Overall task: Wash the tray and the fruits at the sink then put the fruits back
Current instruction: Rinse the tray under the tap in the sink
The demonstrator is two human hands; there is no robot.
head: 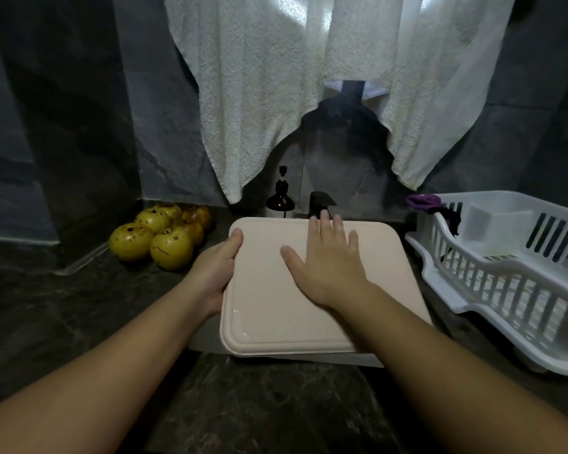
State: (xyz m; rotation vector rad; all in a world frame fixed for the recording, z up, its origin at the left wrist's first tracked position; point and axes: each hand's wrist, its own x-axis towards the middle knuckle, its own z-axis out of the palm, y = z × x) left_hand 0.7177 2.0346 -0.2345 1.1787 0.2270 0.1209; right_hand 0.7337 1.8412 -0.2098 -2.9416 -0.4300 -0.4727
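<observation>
Pink tray (269, 309) edge in left hand (215, 273) grip.

dim room with dark grey marbled walls (63, 109) and a dark stone countertop (46, 306). white towels (259, 93) hang over a bright window (325, 18). a white dish rack (505, 273) sits on the right.

dim overall | daylight glows through the white terry towel (266, 77) at top centre | dark marbled stone counter (46, 306) murky | wide-angle bending at edges | soft focus
</observation>
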